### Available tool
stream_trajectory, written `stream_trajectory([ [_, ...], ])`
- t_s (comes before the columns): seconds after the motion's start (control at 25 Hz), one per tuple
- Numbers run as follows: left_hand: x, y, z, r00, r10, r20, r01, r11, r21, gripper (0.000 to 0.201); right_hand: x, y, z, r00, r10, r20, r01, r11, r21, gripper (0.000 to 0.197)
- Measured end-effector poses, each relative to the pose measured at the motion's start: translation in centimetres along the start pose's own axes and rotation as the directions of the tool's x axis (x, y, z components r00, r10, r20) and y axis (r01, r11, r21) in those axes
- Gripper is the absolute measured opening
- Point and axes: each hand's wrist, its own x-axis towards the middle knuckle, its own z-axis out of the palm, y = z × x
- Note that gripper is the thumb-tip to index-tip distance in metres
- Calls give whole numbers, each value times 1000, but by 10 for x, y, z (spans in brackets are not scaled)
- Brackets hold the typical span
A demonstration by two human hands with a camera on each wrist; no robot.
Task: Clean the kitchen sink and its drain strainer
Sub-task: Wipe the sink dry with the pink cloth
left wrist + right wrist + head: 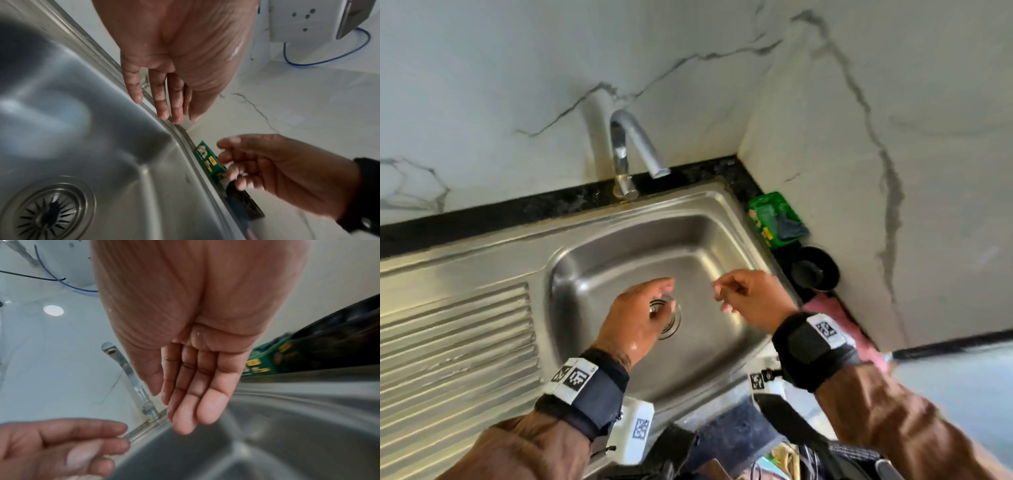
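The stainless steel sink (pixel 688 246) has a round slotted drain strainer (pixel 673 325) seated in its floor, seen clearly in the left wrist view (pixel 49 211). My left hand (pixel 630 308) hovers over the strainer, partly covering it; its wet fingers (pixel 164 100) are straight and hold nothing. My right hand (pixel 746 294) is above the basin's right side, near the rim, with relaxed, empty fingers (pixel 195 394). Both hands are wet. No cleaning tool is in either hand.
A chrome faucet (pixel 626 147) stands behind the basin, with no water running. A green box (pixel 774 219), a black bowl (pixel 815 270) and a pink cloth (pixel 835 315) line the narrow ledge right of the sink. The ribbed drainboard (pixel 448 342) lies to the left.
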Motion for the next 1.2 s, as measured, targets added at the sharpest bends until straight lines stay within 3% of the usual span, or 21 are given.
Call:
stream_trajectory([
  [0.16,-5,37,21,990,122,69,-119,992,-40,36,-66,39,-25,996,94,-9,-94,989,-111,18],
  [0.28,-2,68,34,970,206,132,-207,978,-5,34,-96,68,-49,985,136,-109,-150,979,-135,17],
  [0.44,-2,99,52,959,217,181,-233,970,73,31,-114,118,-83,888,250,-387,-380,872,-308,29],
  [0.52,-3,112,66,954,213,212,-236,967,93,30,-114,146,-91,869,275,-411,-419,852,-314,39],
  [0.72,-5,140,103,934,214,286,-257,959,122,31,-115,191,-80,881,209,-425,-371,862,-345,43],
  [0.92,-10,153,141,931,213,298,-259,958,125,30,-115,212,-78,890,16,-455,-233,875,-425,8],
  [1.04,-12,160,162,931,194,310,-238,965,110,29,-114,213,-86,919,28,-393,-214,873,-438,12],
  [1.12,-14,164,171,926,207,317,-253,961,114,32,-119,205,-93,933,45,-356,-194,898,-395,13],
  [1.2,-15,168,178,906,265,329,-330,931,159,44,-130,190,-105,933,49,-356,-143,959,-243,18],
])
